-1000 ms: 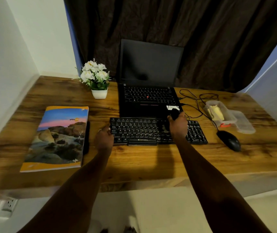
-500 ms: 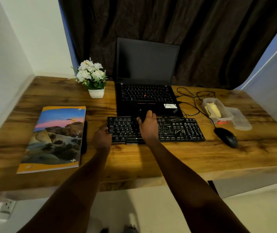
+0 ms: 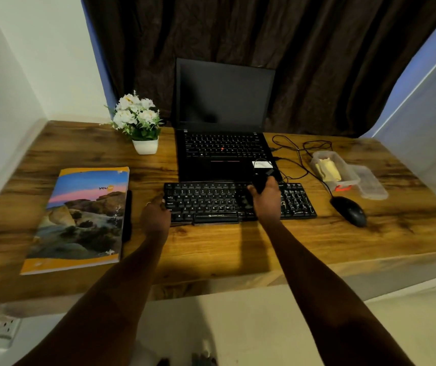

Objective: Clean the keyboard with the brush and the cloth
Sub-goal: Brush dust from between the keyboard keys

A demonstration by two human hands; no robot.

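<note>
A black keyboard (image 3: 206, 202) lies on the wooden desk (image 3: 211, 244) in front of an open laptop. My right hand (image 3: 267, 199) is over the keyboard's right-centre, closed around a dark brush (image 3: 260, 180) whose handle sticks up past the fingers; its bristles touch the keys. My left hand (image 3: 154, 215) rests against the keyboard's left end, fingers curled on its edge. A yellowish cloth (image 3: 328, 169) lies in a clear plastic box at the right.
The black laptop (image 3: 222, 154) stands open behind the keyboard. A black mouse (image 3: 349, 210) and its cable lie to the right, beside the clear box (image 3: 342, 178) and its lid. A book (image 3: 84, 217) lies at left, a white flower pot (image 3: 143, 128) behind it.
My right hand swept left across the keyboard with the brush, then came back to the right-centre. My left hand stayed at the keyboard's left end.
</note>
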